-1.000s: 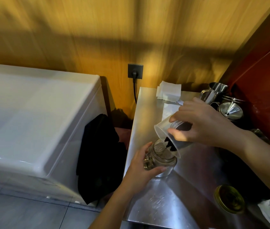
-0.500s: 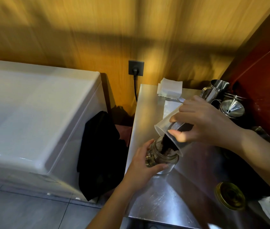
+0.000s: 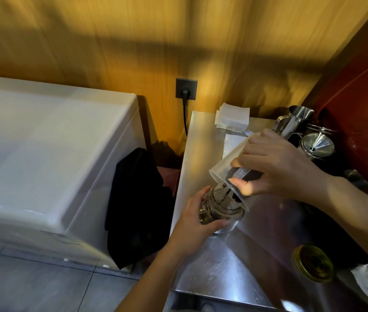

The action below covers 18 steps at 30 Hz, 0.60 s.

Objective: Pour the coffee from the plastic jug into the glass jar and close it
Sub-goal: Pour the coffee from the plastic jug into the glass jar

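Two bare hands at the steel table (image 3: 212, 271), one steadying the glass jar (image 3: 223, 209), one tipping the plastic jug (image 3: 229, 165) over it.

From the left: a white chest appliance (image 3: 43, 154) stands beside the table with a black cloth (image 3: 138, 203) hanging between them. The left hand (image 3: 195, 218) is wrapped around the jar's side, its grip closed on the glass; the jar stands upright near the table's left edge, dark coffee visible inside. Just above, the right hand (image 3: 275, 170) has its grip closed on the clear jug, which is tilted steeply, rim down over the jar mouth, dark grounds clinging at the lip. Behind lie white paper filters (image 3: 232, 118); further right stand steel pitchers (image 3: 295, 120) and a steel funnel (image 3: 318, 144). A gold lid (image 3: 313, 263) lies flat on the table, well apart from the jar.
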Each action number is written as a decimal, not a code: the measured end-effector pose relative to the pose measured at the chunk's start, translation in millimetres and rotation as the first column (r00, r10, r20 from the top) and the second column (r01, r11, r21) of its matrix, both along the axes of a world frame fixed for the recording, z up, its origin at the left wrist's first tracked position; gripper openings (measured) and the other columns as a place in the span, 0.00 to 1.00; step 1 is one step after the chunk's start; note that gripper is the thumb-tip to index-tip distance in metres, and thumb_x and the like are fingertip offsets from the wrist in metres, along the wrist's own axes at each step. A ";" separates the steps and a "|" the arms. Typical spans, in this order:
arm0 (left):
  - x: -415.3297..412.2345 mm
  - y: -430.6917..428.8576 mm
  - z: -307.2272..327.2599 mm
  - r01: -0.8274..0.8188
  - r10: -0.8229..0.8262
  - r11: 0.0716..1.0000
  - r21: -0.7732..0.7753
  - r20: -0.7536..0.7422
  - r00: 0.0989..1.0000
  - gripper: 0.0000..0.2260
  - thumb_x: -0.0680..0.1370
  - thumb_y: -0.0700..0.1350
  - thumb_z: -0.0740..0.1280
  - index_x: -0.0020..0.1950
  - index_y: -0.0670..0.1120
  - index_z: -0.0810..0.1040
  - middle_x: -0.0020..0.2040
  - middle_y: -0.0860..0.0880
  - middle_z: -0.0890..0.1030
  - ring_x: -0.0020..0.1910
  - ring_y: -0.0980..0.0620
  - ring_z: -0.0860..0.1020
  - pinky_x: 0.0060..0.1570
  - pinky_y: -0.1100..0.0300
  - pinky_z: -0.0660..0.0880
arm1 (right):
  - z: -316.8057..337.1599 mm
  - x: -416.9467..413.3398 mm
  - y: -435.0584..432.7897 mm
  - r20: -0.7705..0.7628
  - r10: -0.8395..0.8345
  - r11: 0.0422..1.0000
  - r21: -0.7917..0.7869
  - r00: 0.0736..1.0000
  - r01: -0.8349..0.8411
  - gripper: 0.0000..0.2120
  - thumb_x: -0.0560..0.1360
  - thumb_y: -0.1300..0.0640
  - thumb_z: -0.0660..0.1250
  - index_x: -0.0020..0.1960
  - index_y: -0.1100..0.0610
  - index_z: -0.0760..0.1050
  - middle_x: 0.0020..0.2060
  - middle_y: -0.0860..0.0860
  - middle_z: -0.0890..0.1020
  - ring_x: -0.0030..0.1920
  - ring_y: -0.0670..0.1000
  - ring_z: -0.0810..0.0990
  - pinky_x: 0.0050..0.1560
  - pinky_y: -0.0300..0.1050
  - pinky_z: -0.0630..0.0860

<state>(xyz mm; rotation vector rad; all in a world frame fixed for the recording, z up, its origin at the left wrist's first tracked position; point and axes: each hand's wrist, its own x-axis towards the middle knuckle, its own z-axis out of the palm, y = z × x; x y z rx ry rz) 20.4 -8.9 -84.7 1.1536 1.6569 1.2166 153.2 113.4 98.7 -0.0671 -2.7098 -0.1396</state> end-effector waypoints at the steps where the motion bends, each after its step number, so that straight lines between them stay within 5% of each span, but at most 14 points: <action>1: 0.2 0.1 0.0 0.001 -0.001 1.000 0.002 -0.002 1.000 0.37 0.64 0.63 0.76 0.69 0.69 0.62 0.66 0.60 0.70 0.65 0.61 0.70 0.65 0.55 0.70 | -0.4 0.1 0.6 0.000 -0.002 1.000 0.004 1.000 0.002 0.11 0.67 0.54 0.71 0.37 0.64 0.79 0.28 0.56 0.79 0.31 0.57 0.76 0.34 0.53 0.72; 12: 0.8 -0.8 1.1 0.001 -0.001 1.000 -0.001 0.003 1.000 0.38 0.64 0.64 0.76 0.70 0.67 0.62 0.67 0.58 0.70 0.65 0.59 0.70 0.66 0.52 0.71 | -2.1 -2.3 4.8 -0.021 -0.002 1.000 0.029 1.000 0.002 0.12 0.68 0.54 0.71 0.36 0.63 0.79 0.26 0.55 0.76 0.29 0.56 0.73 0.34 0.50 0.69; 18: 0.9 -0.8 -0.3 0.000 0.000 1.000 -0.005 0.005 1.000 0.38 0.63 0.65 0.75 0.69 0.69 0.62 0.65 0.61 0.70 0.64 0.64 0.69 0.61 0.62 0.69 | -4.8 -2.0 4.1 -0.037 -0.010 0.998 0.059 0.999 0.012 0.12 0.69 0.54 0.70 0.35 0.63 0.78 0.26 0.56 0.76 0.29 0.56 0.73 0.34 0.50 0.69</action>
